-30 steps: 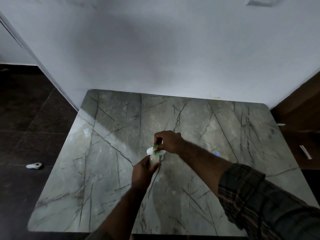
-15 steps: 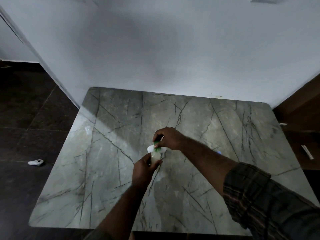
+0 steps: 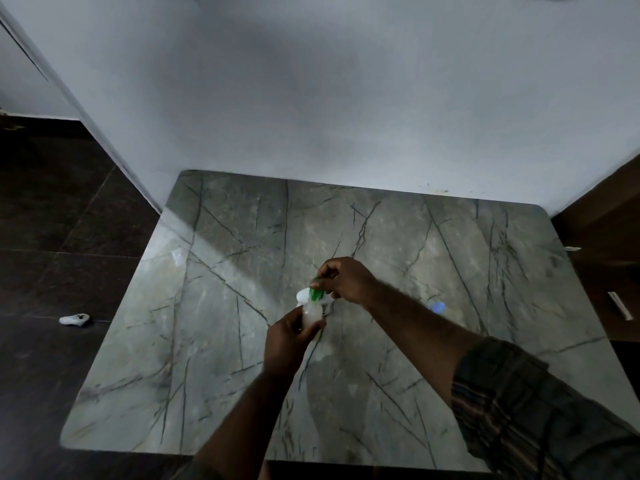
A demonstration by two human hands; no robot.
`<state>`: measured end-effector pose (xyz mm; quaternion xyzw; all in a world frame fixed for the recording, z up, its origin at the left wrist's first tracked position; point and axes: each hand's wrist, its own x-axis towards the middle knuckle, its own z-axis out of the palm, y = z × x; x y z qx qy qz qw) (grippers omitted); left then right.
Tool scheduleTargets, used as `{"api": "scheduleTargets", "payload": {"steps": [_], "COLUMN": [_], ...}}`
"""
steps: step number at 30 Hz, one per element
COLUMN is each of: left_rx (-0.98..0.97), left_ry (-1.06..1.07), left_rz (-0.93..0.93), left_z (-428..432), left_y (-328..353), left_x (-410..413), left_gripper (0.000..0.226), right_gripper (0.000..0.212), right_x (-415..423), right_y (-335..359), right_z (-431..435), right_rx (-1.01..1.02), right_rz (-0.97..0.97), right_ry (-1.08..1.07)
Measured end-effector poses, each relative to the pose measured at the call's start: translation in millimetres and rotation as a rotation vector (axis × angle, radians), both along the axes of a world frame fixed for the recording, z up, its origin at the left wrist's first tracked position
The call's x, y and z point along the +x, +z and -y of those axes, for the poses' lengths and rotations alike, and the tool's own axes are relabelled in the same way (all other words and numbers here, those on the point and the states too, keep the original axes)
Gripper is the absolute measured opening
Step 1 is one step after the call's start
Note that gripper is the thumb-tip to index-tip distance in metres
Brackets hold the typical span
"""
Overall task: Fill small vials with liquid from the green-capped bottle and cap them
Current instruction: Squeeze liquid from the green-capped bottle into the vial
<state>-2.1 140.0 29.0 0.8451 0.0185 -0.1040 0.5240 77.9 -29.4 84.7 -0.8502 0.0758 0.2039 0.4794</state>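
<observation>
1. A small white object (image 3: 74, 319) lies on the dark tiled floor (image 3: 52, 237), well left of the surface.
2. The surface (image 3: 242, 393) is a grey-green marble-patterned slab with dark veins. Its far edge meets a pale wall (image 3: 311, 98).
3. Toward the far left of the slab sits a small clear item (image 3: 178, 258), too faint to identify.
4. The left hand (image 3: 287, 344) reaches in from the bottom edge. Its grip is wrapped round the lower body of a translucent bottle (image 3: 312, 312), held upright over the middle of the slab. Whether the bottle's base touches the slab cannot be told.
5. A white rounded object (image 3: 302, 296) shows just behind the bottle, partly hidden.
6. A green cap (image 3: 316, 293) sits on top of the bottle. The right hand (image 3: 346, 280) comes in from the right, its grip pinching this cap with curled fingertips.
7. A small pale blue item (image 3: 437, 307), blurred, lies just beyond the right forearm.
8. A dark plaid sleeve (image 3: 519, 410) covers the right arm at lower right.
9. A thin white strip (image 3: 620, 306) lies on a brown area past the slab's right edge.
</observation>
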Motion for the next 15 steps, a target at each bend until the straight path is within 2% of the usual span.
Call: {"api": "scheduleTargets", "payload": {"steps": [4, 11, 15], "left_rx": [-0.014, 0.05, 0.068], "left_ry": [-0.02, -0.065, -0.072], "left_rz": [0.0, 0.002, -0.003], "left_z": [1, 0, 0], "left_y": [0, -5, -8], "left_x": [4, 5, 4], "left_gripper": [0.046, 0.045, 0.045], "right_gripper": [0.021, 0.023, 0.022], "right_x": [5, 16, 14], "right_y": [2, 10, 5], "right_z": [3, 4, 5], "right_rx": [-0.052, -0.179, -0.187], "right_rz": [0.019, 0.08, 0.079], "right_ry": [0.059, 0.285, 0.315]}}
